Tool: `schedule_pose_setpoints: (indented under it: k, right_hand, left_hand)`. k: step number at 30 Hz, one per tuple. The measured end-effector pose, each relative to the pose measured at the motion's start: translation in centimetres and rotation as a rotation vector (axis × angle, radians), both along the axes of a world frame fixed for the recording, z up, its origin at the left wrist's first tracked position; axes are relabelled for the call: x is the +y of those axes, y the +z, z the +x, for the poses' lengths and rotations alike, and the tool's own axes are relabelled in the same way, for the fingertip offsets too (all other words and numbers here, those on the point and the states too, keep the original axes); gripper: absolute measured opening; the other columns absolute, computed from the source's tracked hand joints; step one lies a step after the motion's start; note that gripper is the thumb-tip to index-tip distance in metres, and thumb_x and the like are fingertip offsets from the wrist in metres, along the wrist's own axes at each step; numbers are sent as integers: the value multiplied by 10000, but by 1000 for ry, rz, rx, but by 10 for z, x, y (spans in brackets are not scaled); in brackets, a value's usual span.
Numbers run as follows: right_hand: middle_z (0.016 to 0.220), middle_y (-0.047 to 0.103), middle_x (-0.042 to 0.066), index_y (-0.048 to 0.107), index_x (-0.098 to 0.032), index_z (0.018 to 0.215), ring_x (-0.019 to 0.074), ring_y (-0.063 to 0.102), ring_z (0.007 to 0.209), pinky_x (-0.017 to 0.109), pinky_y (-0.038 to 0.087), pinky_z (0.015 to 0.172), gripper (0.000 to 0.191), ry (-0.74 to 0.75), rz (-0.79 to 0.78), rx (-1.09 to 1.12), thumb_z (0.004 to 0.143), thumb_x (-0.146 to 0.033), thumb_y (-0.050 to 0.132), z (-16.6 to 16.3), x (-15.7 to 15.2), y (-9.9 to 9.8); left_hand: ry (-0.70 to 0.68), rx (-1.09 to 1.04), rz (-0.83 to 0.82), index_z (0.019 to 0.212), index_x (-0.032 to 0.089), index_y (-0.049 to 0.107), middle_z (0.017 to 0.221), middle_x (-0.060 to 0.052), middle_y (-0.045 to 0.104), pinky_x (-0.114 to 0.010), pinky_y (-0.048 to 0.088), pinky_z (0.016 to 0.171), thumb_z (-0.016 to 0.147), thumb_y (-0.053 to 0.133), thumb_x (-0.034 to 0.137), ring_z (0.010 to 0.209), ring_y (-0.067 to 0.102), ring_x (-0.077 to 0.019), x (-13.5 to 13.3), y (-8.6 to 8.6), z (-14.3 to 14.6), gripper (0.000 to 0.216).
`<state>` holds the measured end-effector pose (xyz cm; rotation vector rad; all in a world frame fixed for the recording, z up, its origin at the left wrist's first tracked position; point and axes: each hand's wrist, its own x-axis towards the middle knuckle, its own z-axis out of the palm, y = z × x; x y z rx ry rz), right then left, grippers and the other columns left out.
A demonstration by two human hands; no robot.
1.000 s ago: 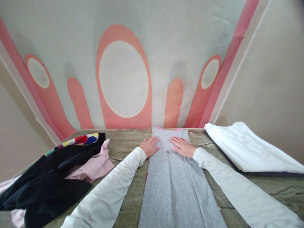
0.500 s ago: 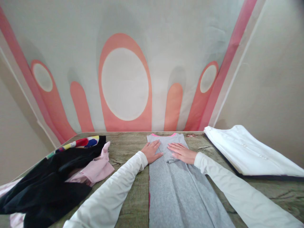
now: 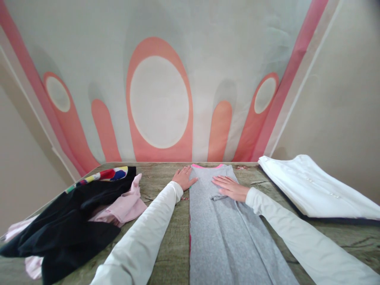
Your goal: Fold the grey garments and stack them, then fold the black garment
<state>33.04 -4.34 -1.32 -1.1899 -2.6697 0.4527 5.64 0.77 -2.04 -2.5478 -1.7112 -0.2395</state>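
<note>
A long grey garment (image 3: 225, 233) with pink trim at its far end lies lengthwise down the middle of the wooden table (image 3: 169, 245). My left hand (image 3: 183, 178) rests flat with fingers stretched out at the garment's far left edge, partly on the table. Flat on the grey cloth near the far end lies my right hand (image 3: 230, 187), fingers extended. Both arms wear white sleeves. Neither hand grips anything.
A heap of black clothing (image 3: 68, 221) with a pink piece (image 3: 124, 206) and a multicoloured patch (image 3: 103, 176) lies at the left. At the right sits a folded white garment (image 3: 311, 188) on something dark. A wall hanging with coral ovals rises behind the table.
My left hand slid left from the middle of the grey cloth to its left edge. My right hand stayed flat on the cloth. The view shifted slightly.
</note>
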Motion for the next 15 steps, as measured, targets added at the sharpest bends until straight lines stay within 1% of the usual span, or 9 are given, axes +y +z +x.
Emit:
schedule_pose_setpoints:
  k: [2,3,5,8,12,15]
  right_hand:
    - [1427,210,16,297,-234,1340,183,117,1312,410,99,1068,510,-33,-6,52,891,-449,189,0,5,-1]
    - [1426,213,27,305,-214,1338,177,119,1312,401,110,1068,517,-62,1,75,895,-441,167,0,8,-2]
    - [1423,221,46,307,-185,1338,175,125,1310,395,127,1066,539,-131,42,98,894,-445,147,1,13,-4]
    - [1420,228,51,307,-197,1338,203,141,1307,424,136,1056,572,-189,106,23,873,-505,181,3,16,-8]
    - [1428,204,42,260,-232,1355,225,147,1305,446,148,1041,616,-194,145,-107,844,-572,198,6,14,-9]
    - [1432,192,39,232,-234,1363,225,154,1303,438,153,1037,622,-219,157,-155,844,-573,182,6,12,-8]
  left_hand:
    - [7,6,18,1334,141,273,1414,-99,219,-440,189,1023,813,219,624,1292,184,-240,-2,2,0,713]
    - [-11,10,25,1331,139,279,1417,-99,211,-442,181,1025,819,241,604,1296,172,-241,-4,4,0,692]
    - [-87,14,20,1327,146,285,1418,-93,211,-437,171,1031,838,266,550,1296,172,-232,-10,8,3,634]
    - [-202,5,-35,1333,170,267,1415,-85,224,-430,180,1028,867,223,506,1288,200,-216,-22,12,14,576]
    - [-253,18,-124,1352,175,218,1428,-94,177,-465,177,1017,850,167,577,1295,173,-233,-38,11,34,645]
    - [-259,26,-123,1362,188,190,1434,-87,153,-475,167,1016,825,161,624,1295,167,-240,-40,8,40,692]
